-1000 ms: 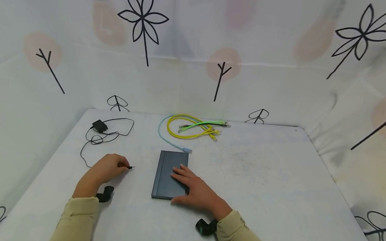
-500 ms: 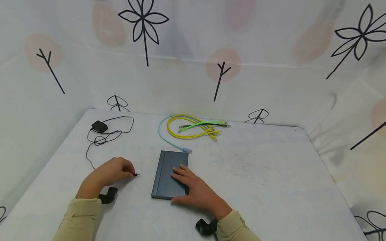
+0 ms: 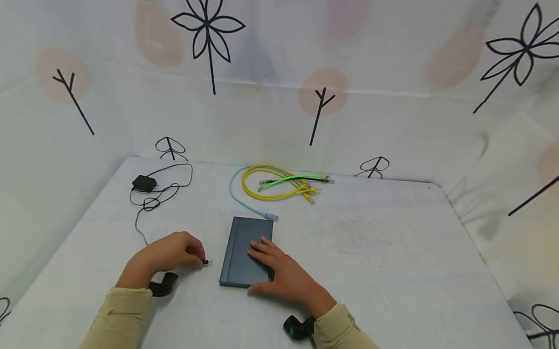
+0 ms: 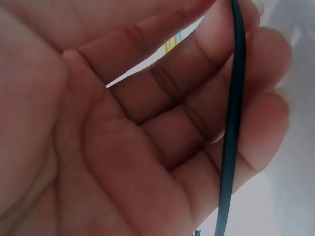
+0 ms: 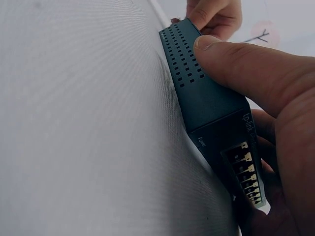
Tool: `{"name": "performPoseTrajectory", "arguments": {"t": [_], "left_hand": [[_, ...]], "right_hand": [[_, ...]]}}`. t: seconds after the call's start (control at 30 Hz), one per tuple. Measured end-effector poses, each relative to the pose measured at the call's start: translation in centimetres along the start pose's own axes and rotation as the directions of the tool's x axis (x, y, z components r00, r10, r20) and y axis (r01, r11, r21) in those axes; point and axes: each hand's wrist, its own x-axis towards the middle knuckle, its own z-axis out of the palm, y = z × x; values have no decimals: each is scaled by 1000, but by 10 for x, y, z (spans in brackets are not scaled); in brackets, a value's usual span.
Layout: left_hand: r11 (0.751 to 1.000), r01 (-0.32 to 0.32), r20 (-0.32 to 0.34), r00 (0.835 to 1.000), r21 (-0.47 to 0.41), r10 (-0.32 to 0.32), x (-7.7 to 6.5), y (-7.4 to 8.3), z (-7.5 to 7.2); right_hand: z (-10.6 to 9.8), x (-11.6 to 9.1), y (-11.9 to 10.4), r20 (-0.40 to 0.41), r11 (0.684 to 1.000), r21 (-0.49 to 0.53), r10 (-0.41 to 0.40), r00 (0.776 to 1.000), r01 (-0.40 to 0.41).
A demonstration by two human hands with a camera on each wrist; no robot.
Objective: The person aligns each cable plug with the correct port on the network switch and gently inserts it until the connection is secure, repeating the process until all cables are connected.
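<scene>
My left hand point(image 3: 168, 253) pinches the small plug point(image 3: 207, 262) of a black power adapter, its metal tip pointing right at the network switch's left side. The thin dark cord point(image 4: 234, 113) runs across the fingers in the left wrist view. A dark grey network switch point(image 3: 239, 259) marked tp-link lies flat on the table. My right hand point(image 3: 290, 275) holds it, fingers over the top and thumb along the near edge. In the right wrist view the thumb point(image 5: 231, 61) presses by the vented side, and a row of ports point(image 5: 246, 169) shows.
The adapter block point(image 3: 144, 184) rests at the back left with its cord looped around it. Yellow point(image 3: 277, 198), light blue point(image 3: 244, 203), green point(image 3: 294, 179) and black network cables lie behind the switch. A patterned white cloth surrounds the white table point(image 3: 374, 293).
My left hand has moved right and nearer with the plug, closer to the switch, drawing the cord along. The right hand and the switch stay in place.
</scene>
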Motion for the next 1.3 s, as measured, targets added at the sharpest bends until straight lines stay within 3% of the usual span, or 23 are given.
{"name": "performPoseTrajectory", "arguments": {"t": [0.4,0.9,1.3], "left_hand": [[997,-68,42,997,-35,69,0,7,6],[995,-99,62,993,-24,100,8,8,15],[992,-121,74,990,-36,124,4,13,14]], "right_hand": [[1,0,0,-5,1000,7,0,1000,0],[2,1,1,-4,1000,16,-3,1000,3],[0,0,1,0,1000,15,-4,1000,4]]}}
